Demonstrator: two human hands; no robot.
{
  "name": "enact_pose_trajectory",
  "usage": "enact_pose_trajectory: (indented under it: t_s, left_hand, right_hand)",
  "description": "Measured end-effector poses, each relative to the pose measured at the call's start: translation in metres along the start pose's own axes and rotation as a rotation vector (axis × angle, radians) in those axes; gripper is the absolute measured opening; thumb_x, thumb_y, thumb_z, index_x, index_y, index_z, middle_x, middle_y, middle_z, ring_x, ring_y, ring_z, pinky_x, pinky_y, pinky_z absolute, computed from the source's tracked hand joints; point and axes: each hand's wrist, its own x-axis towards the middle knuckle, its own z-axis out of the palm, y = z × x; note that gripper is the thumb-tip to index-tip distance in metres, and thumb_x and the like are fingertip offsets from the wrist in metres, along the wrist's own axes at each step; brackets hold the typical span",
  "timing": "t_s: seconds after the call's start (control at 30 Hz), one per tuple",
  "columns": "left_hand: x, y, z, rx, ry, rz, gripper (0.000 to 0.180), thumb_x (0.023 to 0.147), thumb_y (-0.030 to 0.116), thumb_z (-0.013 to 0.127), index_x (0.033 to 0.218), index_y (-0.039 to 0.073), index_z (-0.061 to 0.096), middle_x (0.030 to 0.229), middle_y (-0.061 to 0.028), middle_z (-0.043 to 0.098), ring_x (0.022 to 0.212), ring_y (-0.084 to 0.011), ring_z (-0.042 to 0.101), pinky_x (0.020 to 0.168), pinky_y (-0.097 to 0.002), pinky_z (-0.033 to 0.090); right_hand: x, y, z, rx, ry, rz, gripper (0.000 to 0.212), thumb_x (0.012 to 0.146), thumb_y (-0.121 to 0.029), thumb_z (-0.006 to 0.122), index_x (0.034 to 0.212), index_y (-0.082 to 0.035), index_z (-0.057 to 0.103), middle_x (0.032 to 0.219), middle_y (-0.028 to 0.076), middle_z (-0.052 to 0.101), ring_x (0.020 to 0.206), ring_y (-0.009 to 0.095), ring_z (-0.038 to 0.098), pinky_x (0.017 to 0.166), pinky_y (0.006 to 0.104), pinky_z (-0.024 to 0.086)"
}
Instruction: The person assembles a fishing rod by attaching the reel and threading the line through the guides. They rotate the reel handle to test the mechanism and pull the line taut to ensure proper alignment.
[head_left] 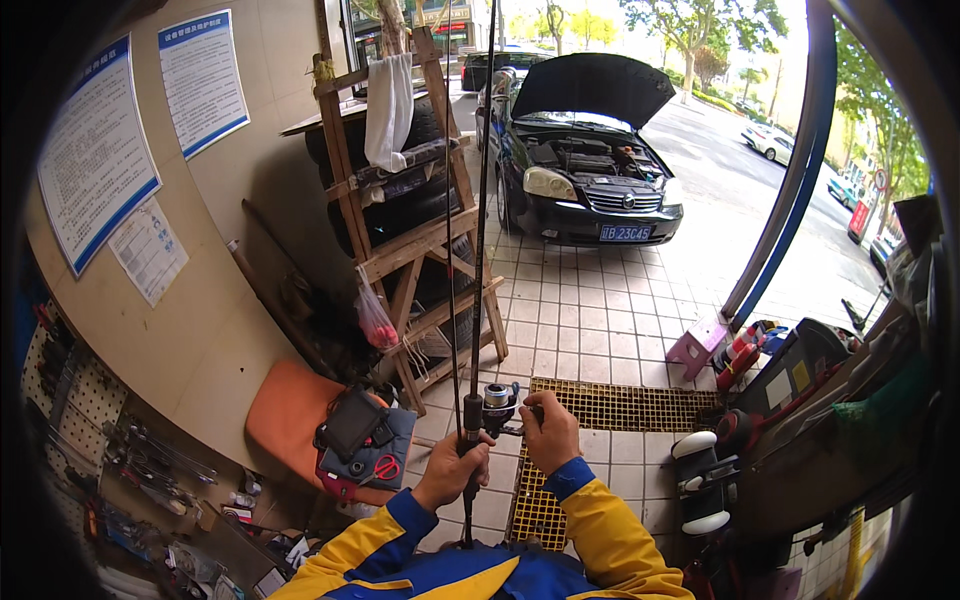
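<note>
A black fishing rod (480, 250) stands nearly upright in front of me, its tip running out of view at the top. My left hand (455, 472) is closed round its grip, below the spinning reel (497, 397) with its silvery spool. Beside the rod, a second thin dark shaft (452, 300) runs down to the same hand. To the right of the reel, my right hand (551, 434) is closed, its fingers pinching the dark crank handle (537, 411); the fingers partly hide it. The rod's butt (468, 520) reaches down near my waist.
At left, an orange chair (285, 405) bears a dark device and red-handled scissors (387, 466). A wooden rack (405, 265) with tyres stands ahead. Beyond it is a black car (590, 190), bonnet raised. Yellow floor grating (630, 407), a pink stool (698, 345) and equipment lie right.
</note>
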Motion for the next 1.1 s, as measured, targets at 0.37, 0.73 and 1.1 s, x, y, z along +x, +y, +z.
enact_pose_trajectory:
  t_s: [0.37,0.73,1.1]
  left_hand:
    - [-0.003,-0.001,-0.001,0.004,0.002,0.06,0.018,0.108,0.013,0.06,0.12,0.0,0.06,0.072,-0.0044,0.057,0.061,-0.0142,0.059,0.063,-0.0347,0.056]
    - [-0.002,0.003,-0.011,0.03,0.048,0.074,0.022,0.108,0.015,0.059,0.12,-0.004,0.061,0.073,-0.0035,0.059,0.061,-0.0122,0.059,0.064,-0.0336,0.058]
    - [-0.006,0.006,-0.02,-0.011,0.039,0.086,0.02,0.106,0.012,0.057,0.117,-0.004,0.061,0.072,-0.0078,0.059,0.059,-0.0164,0.059,0.064,-0.0393,0.058]
  right_hand:
    - [0.004,0.055,0.009,0.424,-0.219,0.681,0.019,0.101,-0.017,0.071,0.098,-0.001,0.062,0.072,0.01,0.069,0.056,0.018,0.067,0.046,0.033,0.054]
    - [-0.05,0.048,0.012,0.16,-0.407,0.519,0.052,0.112,-0.035,0.048,0.081,0.0,0.07,0.061,0.006,0.064,0.054,0.015,0.061,0.053,0.0319,0.049]
    - [-0.059,0.033,0.007,0.369,-0.469,0.532,0.051,0.112,-0.034,0.045,0.092,0.002,0.076,0.067,0.007,0.067,0.059,0.015,0.066,0.059,0.0314,0.055]
